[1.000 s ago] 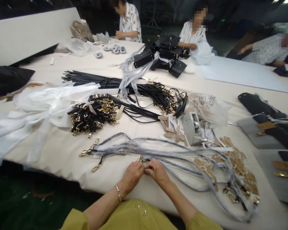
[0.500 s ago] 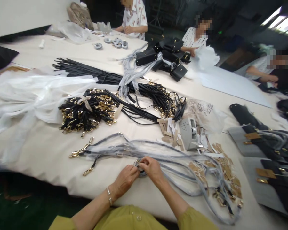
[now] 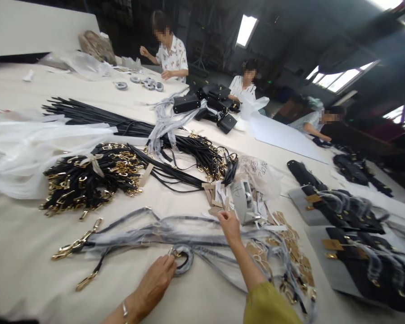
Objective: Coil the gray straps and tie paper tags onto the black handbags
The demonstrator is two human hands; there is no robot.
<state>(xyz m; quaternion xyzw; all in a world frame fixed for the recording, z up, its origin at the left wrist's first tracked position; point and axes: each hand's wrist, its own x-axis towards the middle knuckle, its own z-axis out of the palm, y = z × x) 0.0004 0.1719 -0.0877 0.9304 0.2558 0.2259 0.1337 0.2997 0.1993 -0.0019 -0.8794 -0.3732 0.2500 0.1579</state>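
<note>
A coiled strap (image 3: 187,265) in clear plastic wrap lies on the table in front of me. My left hand (image 3: 158,276) grips its left side, fingers closed near the gold clasp. Further forward and to the right, my right hand (image 3: 230,226) has its fingers drawn together at the edge of a pile of tan and white paper strips (image 3: 216,194). Whether a strip is between those fingertips is too small to tell. Just right of that hand stands a grey tape dispenser (image 3: 243,202). Several wrapped straps (image 3: 131,236) with gold clasps stretch across the table behind the coil.
A tied bundle of black straps with gold hooks (image 3: 91,177) sits left, beside white plastic sleeves (image 3: 23,153). Long black straps (image 3: 97,118) lie behind. Brown tags (image 3: 292,243) and black bag pieces (image 3: 357,265) are at right. Three people work across the table.
My right hand has left the coil and moved forward to the paper strips. My left hand stays on the coil. The view has shifted, showing more of the room.
</note>
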